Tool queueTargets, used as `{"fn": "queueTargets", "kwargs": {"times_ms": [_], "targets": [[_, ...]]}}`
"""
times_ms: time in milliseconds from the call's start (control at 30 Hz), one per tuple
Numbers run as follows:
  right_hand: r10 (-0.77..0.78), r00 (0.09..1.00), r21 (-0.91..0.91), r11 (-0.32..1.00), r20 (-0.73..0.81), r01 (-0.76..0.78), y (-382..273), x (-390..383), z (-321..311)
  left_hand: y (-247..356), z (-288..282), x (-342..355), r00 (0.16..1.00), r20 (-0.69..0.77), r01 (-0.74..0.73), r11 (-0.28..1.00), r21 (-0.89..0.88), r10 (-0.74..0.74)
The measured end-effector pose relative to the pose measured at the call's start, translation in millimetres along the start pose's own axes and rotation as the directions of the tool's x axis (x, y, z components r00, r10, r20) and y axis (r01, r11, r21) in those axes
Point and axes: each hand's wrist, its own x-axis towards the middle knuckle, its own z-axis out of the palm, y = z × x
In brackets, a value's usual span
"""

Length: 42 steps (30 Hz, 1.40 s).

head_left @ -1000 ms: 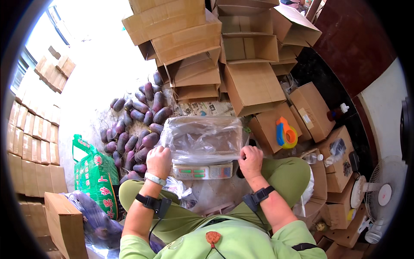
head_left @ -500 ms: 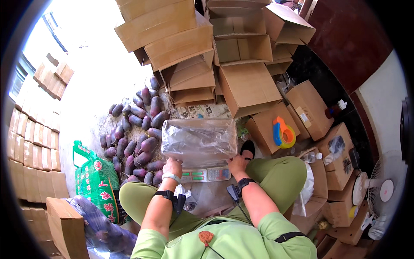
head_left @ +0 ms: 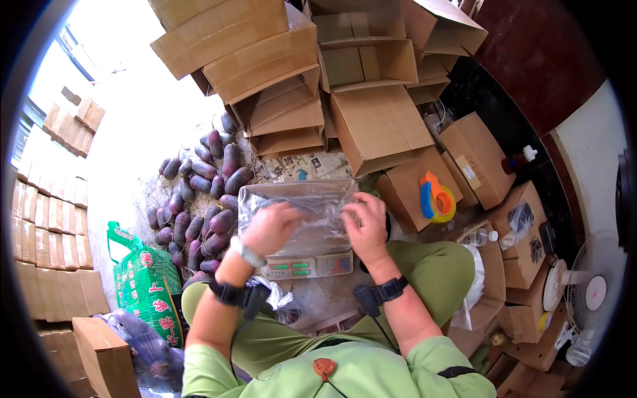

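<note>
A cardboard box (head_left: 251, 199) lined with a clear plastic bag (head_left: 312, 229) rests on a digital scale (head_left: 332, 264) in front of my crossed legs. My left hand (head_left: 269, 229) is over the box's left part, its fingers bent and pinched on the thin plastic. At the right side of the box, my right hand (head_left: 367, 225) has its fingers curled on the plastic too. The film looks crumpled between both hands. Exactly where the fingertips grip is blurred by the shiny plastic.
Dark purple radishes (head_left: 215, 192) are heaped on the floor at left, behind a green printed bag (head_left: 147, 285). Open cardboard boxes (head_left: 378, 123) are stacked ahead. An orange and blue tape dispenser (head_left: 436, 199) lies on a box at right, with a white fan (head_left: 587, 292) farther right.
Both hands have risen from the box's near edge to above it, the left moving inward and forward. They now handle the plastic lining. The view has shifted slightly.
</note>
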Motion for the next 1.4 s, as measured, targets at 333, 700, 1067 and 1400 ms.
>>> {"fn": "queueTargets", "kwargs": {"times_ms": [333, 700, 1067, 1400], "targets": [[0.305, 0.889, -0.189, 0.949, 0.342, -0.253, -3.1, 5.1, 4.8, -84.1, 37.2, 71.4, 0.551, 0.64, 0.095, 0.803, 0.589, -0.535], [0.361, 0.849, 0.002, 0.92, 0.385, -0.392, 7.5, 2.4, 13.7, -47.1, 61.5, 101.9, 0.545, 0.807, -0.013, 0.96, 0.279, -0.226], [0.402, 0.814, -0.035, 0.903, 0.419, -0.428, -1.5, 12.4, 7.5, -9.4, 42.2, 97.6, 0.771, 0.621, -0.068, 0.952, 0.3, -0.141], [0.44, 0.794, -0.103, 0.892, 0.42, -0.439, -6.5, 7.3, 8.4, -100.8, -26.4, 20.8, 0.965, -0.083, 0.262, 0.94, 0.218, -0.25]]}}
